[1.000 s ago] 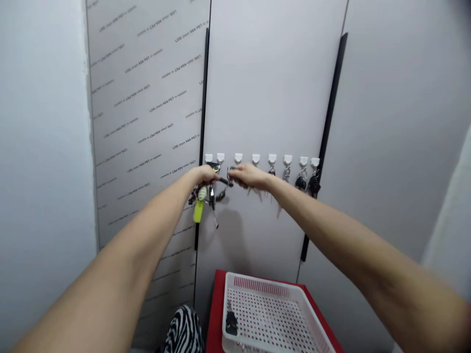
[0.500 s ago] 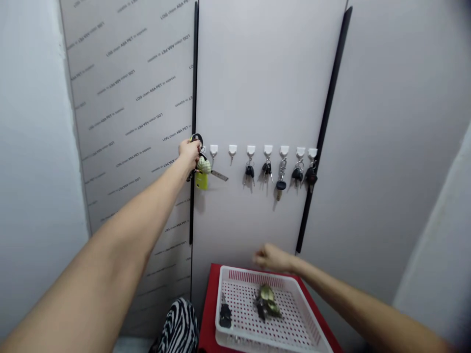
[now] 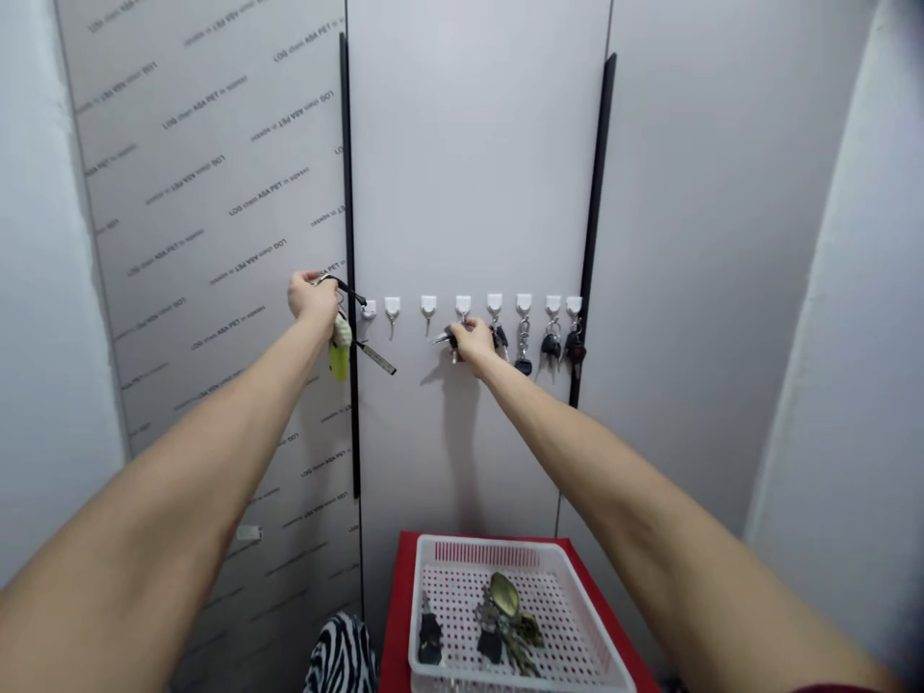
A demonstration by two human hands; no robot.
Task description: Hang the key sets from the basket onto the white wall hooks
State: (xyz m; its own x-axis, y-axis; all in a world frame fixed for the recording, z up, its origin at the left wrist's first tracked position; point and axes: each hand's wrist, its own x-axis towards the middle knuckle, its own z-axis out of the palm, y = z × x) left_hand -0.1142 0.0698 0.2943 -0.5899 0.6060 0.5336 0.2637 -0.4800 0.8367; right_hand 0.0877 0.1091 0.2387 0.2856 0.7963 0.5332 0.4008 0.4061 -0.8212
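My left hand [image 3: 314, 296] is closed around a key bunch with a black strap, a pale green checked charm [image 3: 342, 330], a yellow-green tag [image 3: 339, 362] and a thin metal strip [image 3: 377, 358]. The strap's end reaches close to the leftmost white hook [image 3: 368, 310]; whether it still touches is too small to tell. With bent fingers, my right hand [image 3: 473, 342] grips a set of black-headed keys [image 3: 451, 337] just under another white hook [image 3: 463, 305]. My fingers partly cover those keys. More keys [image 3: 500, 339] hang right beside this hand.
Several key sets, such as these keys [image 3: 551, 345], hang from hooks to the right. Below, a white perforated basket [image 3: 584, 597] on a red surface [image 3: 396, 616] holds black keys [image 3: 429, 637] and a brass-coloured piece [image 3: 504, 595]. Black vertical handles [image 3: 350, 241] flank the middle panel.
My right hand has risen from above the basket to the keys on a hook and closed on them. My left hand has drawn its key bunch leftward from the hooks. The view has shifted.
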